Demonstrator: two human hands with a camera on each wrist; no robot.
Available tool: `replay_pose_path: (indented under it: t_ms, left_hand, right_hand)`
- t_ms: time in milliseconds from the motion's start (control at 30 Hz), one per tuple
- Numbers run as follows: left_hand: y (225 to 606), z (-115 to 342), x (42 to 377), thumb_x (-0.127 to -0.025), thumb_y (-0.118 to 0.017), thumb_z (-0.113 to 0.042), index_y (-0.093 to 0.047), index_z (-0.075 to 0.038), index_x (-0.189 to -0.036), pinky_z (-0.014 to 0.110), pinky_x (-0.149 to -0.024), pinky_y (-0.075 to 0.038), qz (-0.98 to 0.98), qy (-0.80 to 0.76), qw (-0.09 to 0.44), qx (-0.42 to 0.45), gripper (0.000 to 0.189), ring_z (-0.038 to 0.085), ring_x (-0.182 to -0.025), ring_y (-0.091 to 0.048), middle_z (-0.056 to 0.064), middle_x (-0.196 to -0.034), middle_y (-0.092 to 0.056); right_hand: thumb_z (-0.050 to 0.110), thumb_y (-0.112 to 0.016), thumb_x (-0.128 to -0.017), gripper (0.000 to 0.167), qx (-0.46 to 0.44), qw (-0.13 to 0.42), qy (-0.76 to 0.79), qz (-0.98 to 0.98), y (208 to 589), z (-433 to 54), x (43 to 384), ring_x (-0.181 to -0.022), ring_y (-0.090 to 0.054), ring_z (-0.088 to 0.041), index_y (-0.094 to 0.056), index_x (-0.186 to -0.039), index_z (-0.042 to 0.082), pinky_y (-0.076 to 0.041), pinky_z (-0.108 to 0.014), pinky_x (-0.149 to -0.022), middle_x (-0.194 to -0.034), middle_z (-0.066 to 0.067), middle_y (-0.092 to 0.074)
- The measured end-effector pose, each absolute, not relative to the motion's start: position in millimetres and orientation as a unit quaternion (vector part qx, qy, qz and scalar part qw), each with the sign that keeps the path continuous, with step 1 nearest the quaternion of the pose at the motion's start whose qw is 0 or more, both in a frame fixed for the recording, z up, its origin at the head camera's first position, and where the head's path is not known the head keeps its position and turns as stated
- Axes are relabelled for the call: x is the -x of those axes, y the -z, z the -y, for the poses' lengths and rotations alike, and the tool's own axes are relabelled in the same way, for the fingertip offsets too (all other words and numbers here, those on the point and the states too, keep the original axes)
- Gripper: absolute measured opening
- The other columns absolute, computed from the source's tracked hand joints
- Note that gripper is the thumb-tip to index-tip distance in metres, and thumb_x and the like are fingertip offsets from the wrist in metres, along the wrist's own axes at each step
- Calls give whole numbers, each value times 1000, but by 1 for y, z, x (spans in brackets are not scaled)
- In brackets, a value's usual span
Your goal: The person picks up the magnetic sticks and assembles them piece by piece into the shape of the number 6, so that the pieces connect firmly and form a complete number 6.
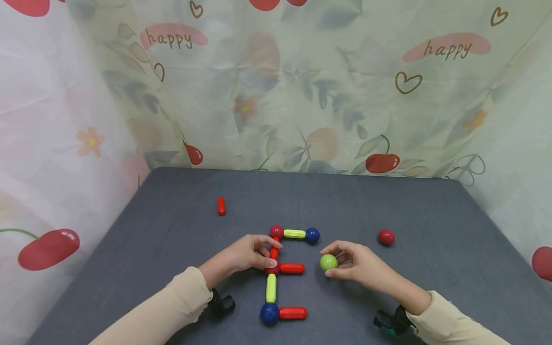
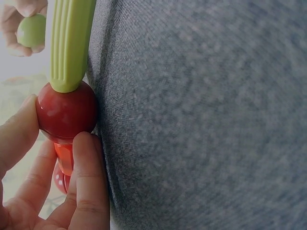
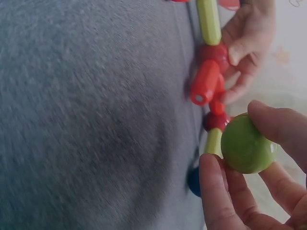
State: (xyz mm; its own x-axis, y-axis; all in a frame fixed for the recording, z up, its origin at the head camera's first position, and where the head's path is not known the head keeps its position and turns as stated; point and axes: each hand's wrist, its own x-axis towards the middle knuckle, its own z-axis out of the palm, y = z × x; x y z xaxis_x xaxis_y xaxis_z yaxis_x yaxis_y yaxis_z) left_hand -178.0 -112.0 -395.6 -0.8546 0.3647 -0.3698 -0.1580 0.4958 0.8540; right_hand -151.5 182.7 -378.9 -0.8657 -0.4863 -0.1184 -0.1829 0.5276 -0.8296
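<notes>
An E-shaped figure of balls and rods lies on the dark tabletop. My left hand (image 1: pixel 249 253) pinches its middle red ball (image 2: pixel 67 110) between thumb and fingers. From that ball a red rod (image 1: pixel 292 268) points right and a yellow-green rod (image 1: pixel 270 288) runs down to a blue ball (image 1: pixel 270 314). Another red rod (image 1: pixel 293 313) extends from the blue ball. At the top, a red ball (image 1: pixel 277 232) joins a yellow-green rod (image 1: pixel 295 234) ending in a blue ball (image 1: pixel 312 235). To the figure's right, my right hand (image 1: pixel 355 261) holds a green ball (image 3: pixel 247 143) by its fingertips.
A loose red rod (image 1: pixel 221 206) lies at the back left of the grey tabletop (image 1: pixel 172 211). A single red ball (image 1: pixel 386 237) sits on the right, beyond my right hand. Patterned cloth (image 1: pixel 297 96) hangs behind and along both sides.
</notes>
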Motion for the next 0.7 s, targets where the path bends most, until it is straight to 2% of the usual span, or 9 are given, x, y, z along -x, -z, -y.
replay_pose_path:
  t_ms: [300,533,700]
  left_hand:
    - [397,111,179,-81,-79,-12,-68,-15,-117,25,-62,-42,-823,-500,263,-61,38,15,-73,-54,4,-84,-57]
    - [397,112,180,-81,-78,-12,-68,-15,-116,25,-63,-44,-822,-501,264,-59,38,15,-73,-55,5,-85,-58]
    - [396,112,178,-81,-78,-12,-67,-14,-118,25,-63,-45,-823,-500,263,-65,38,15,-72,-55,5,-86,-59]
  right_hand:
    - [18,-79,-80,44,188,189,438,-858,389,-172,152,-93,-63,-17,-63,-120,9,-56,-26,-74,-117,-7,-64]
    - [16,-80,-80,37,189,177,419,-870,397,-164,153,-86,-64,-14,-64,-113,9,-55,-25,-69,-108,-5,-66]
    - [15,-80,-79,34,194,166,395,-883,398,-157,156,-85,-64,-12,-66,-109,11,-53,-24,-69,-102,-1,-67]
